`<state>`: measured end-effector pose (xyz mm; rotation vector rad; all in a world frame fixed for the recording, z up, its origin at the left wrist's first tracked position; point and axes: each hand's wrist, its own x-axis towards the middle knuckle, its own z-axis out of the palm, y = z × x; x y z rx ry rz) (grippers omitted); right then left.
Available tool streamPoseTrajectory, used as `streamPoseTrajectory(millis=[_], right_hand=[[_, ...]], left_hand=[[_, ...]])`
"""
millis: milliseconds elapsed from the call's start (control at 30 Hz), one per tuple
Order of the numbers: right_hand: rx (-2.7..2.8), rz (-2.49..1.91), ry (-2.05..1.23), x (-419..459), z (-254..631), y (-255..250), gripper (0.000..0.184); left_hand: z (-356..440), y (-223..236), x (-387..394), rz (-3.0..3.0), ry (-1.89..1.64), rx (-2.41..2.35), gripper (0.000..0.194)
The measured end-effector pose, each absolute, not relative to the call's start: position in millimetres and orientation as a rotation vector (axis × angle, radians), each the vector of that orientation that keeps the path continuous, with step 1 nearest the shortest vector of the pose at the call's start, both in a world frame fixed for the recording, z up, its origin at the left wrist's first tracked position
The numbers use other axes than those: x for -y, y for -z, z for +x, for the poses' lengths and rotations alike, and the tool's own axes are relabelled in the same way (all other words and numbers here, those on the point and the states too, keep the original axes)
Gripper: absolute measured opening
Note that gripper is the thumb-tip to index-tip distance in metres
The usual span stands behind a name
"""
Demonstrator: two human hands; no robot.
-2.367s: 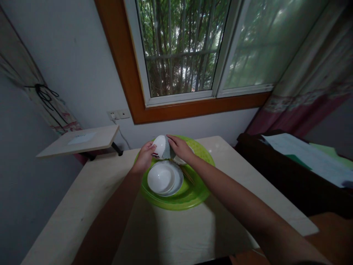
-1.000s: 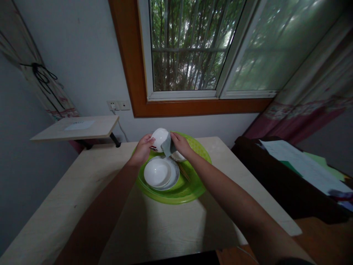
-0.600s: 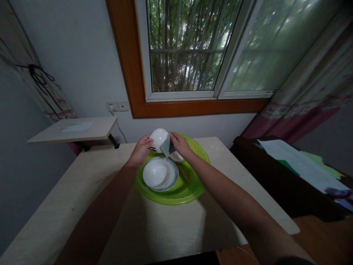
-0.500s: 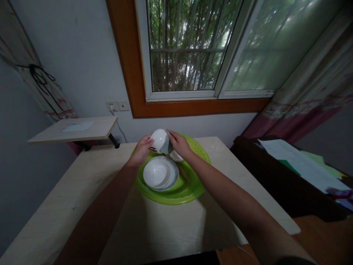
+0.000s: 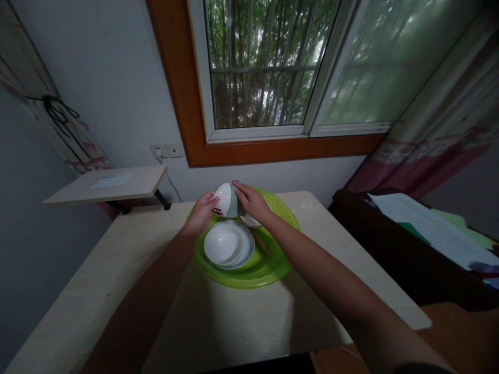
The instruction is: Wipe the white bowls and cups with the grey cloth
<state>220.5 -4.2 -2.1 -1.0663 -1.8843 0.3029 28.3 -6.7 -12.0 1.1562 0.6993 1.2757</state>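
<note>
Above the far part of a round green tray (image 5: 249, 280), my left hand (image 5: 201, 213) grips a white bowl (image 5: 223, 198) by its left side, tilted. My right hand (image 5: 251, 201) is closed on a grey-blue cloth (image 5: 234, 205), which lies against the bowl's right part. Below them in the tray, another white bowl (image 5: 221, 243) rests on a white plate (image 5: 247, 245). A third white bowl (image 5: 251, 222) is partly hidden under my right hand. Thin chopsticks (image 5: 262, 243) lie to the right of the plate.
The tray stands on a pale wooden table (image 5: 249, 322). A small raised shelf (image 5: 128, 187) with a paper on it is at the left back. A wall socket (image 5: 167, 151) has a cable plugged in. Papers (image 5: 421, 223) lie on a dark surface at the right.
My right hand and the cloth have shifted slightly to the left over the bowl, covering more of it. My left hand keeps its hold on the bowl.
</note>
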Motion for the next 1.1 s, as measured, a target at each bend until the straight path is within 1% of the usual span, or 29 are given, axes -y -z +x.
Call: streamPoseTrajectory(millis=[133,300,467,700,767,1000,1100], right_hand=[[1.840,-1.149,-0.324,-0.1,224.9,7.4,0.044],[1.968,-0.965,-0.229,9.1,221.1,0.0,0.042],[2.048,-0.798,-0.182,11.3,218.1,-5.1,0.040],[1.819,-1.073,-0.346,-4.4,227.0,10.1,0.044],[1.811,-1.093,-0.356,-4.7,229.1,11.4,0.045],[2.114,-0.746,-0.216,17.7,218.9,-7.5,0.039],[2.099,-0.748,-0.225,17.3,217.1,-8.4,0.039]], left_hand=[[28.2,12.8,5.1,1.150,-1.278,-0.698,0.023],[28.7,13.0,3.0,1.112,-1.282,-0.693,0.028],[30.0,13.2,2.5,1.103,-1.303,-0.665,0.026],[30.6,8.7,5.7,1.117,-1.310,-0.691,0.029],[30.9,8.7,5.8,1.118,-1.312,-0.683,0.030],[30.4,15.5,3.5,1.146,-1.280,-0.672,0.029],[30.2,14.4,4.9,1.157,-1.282,-0.665,0.029]])
